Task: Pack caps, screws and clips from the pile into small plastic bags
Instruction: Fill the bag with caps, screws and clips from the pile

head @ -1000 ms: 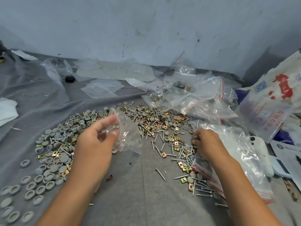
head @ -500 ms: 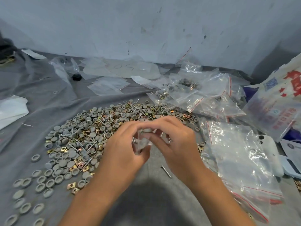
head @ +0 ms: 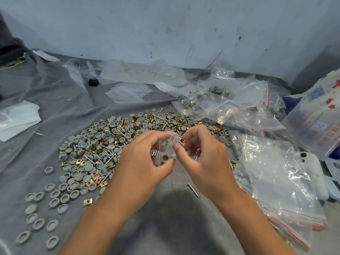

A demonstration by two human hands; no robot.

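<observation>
Centrally, both hands hold one small clear plastic bag (head: 166,153) above the grey cloth (head: 165,218): left hand (head: 145,162) pinches its near edge, right hand (head: 200,155) pinches the opposite side, probably to keep the mouth open or seal it. Grey caps show through the film. Beyond and left lies the mixed pile of grey round caps, silver screws and brass clips (head: 114,144); filled red-striped zip bags (head: 230,105) rest right

Scuffed pale wall (head: 165,24) behind; wrinkled grey cloth (head: 55,115) covers work surface; soft even light.
</observation>
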